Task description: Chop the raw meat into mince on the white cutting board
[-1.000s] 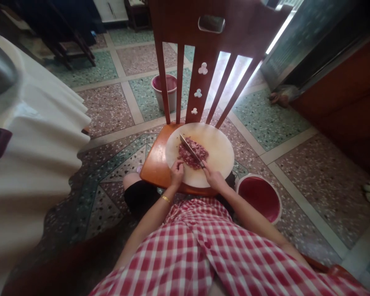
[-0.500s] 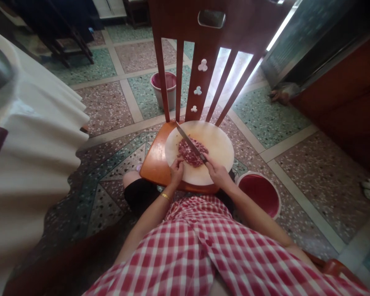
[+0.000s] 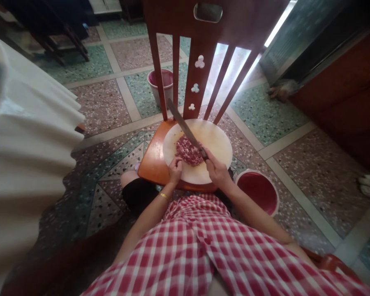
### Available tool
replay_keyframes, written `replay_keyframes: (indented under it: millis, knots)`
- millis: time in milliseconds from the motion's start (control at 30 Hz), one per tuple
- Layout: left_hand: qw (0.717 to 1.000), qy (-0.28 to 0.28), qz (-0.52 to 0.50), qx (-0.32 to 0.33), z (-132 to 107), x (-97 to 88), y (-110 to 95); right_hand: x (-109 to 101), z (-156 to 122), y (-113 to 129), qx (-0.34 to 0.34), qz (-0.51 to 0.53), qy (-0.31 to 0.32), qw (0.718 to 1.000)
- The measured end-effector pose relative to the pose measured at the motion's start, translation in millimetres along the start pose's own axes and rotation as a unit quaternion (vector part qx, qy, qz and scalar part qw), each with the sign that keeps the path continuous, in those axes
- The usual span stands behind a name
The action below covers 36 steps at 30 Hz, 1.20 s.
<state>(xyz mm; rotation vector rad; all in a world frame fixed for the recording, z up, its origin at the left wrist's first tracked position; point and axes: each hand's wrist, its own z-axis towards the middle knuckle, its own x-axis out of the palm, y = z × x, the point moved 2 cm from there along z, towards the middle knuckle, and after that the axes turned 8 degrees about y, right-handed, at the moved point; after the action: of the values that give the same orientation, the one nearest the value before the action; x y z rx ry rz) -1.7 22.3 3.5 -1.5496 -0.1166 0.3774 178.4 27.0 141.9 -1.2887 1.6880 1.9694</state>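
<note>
A round white cutting board (image 3: 219,164) rests on the orange-brown seat of a wooden chair (image 3: 152,161). Chopped red meat (image 3: 188,151) lies heaped on the board's left half. My right hand (image 3: 217,169) grips the handle of a long knife (image 3: 185,126), its blade slanting up and left above the meat, with the tip past the board's far edge. At the board's near left edge is my left hand (image 3: 175,169), its fingers curled in beside the meat; whether they pinch anything is too small to see.
The chair's slatted back (image 3: 200,49) rises behind the board. On the floor are a red-lined bucket (image 3: 259,191) at the right and a bin (image 3: 160,88) behind the chair. A table with a pale cloth (image 3: 43,135) stands at the left.
The knife has risen off the meat, its tip moving up and left beyond the board. My left hand stays by the near left edge. The whole view has shifted slightly.
</note>
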Motion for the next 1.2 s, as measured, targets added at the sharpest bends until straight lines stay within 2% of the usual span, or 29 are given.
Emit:
replay_keyframes:
  millis: [167, 367, 433, 567, 700, 767, 833, 967, 1133, 1200]
  knots:
    - [1.000, -0.004, 0.006, -0.003, -0.2, -0.7, -1.1, 18.5, 0.8, -18.4, 0.076, -0.047, 0.080, 0.993]
    - [1.000, -0.001, 0.009, 0.003, -1.9, -1.0, -3.1, -0.9, -5.2, -14.7, 0.017, 0.023, -0.016, 0.999]
    - [1.000, -0.001, 0.012, 0.001, -2.0, -1.0, -4.3, 3.6, -6.0, -21.4, 0.039, 0.003, -0.008, 0.999]
    - [1.000, 0.001, 0.005, -0.005, -1.8, -1.0, -6.2, 8.6, -6.7, -34.8, 0.099, -0.001, 0.054, 0.994]
    - [1.000, 0.008, 0.008, 0.009, -1.4, -0.4, -6.8, -14.2, -8.8, -20.9, 0.033, 0.049, -0.004, 0.998]
    - [1.000, 0.006, 0.014, 0.013, -1.3, -0.3, -6.2, -18.4, -8.6, -19.1, 0.016, 0.043, -0.039, 0.998]
    - [1.000, 0.005, 0.021, 0.010, -1.3, -0.4, -5.4, -11.5, -6.7, -27.6, 0.034, 0.019, -0.030, 0.999]
    - [1.000, 0.009, 0.026, 0.001, -1.1, -0.5, -5.1, 3.5, -3.4, -48.2, 0.095, -0.008, 0.046, 0.994]
    - [1.000, 0.008, 0.018, 0.006, -1.2, 0.5, -6.6, -10.9, -6.6, -32.9, 0.033, 0.032, -0.007, 0.999]
    - [1.000, 0.008, 0.024, 0.006, -1.3, 0.8, -6.4, -7.5, -7.3, -32.3, 0.046, 0.024, -0.010, 0.999]
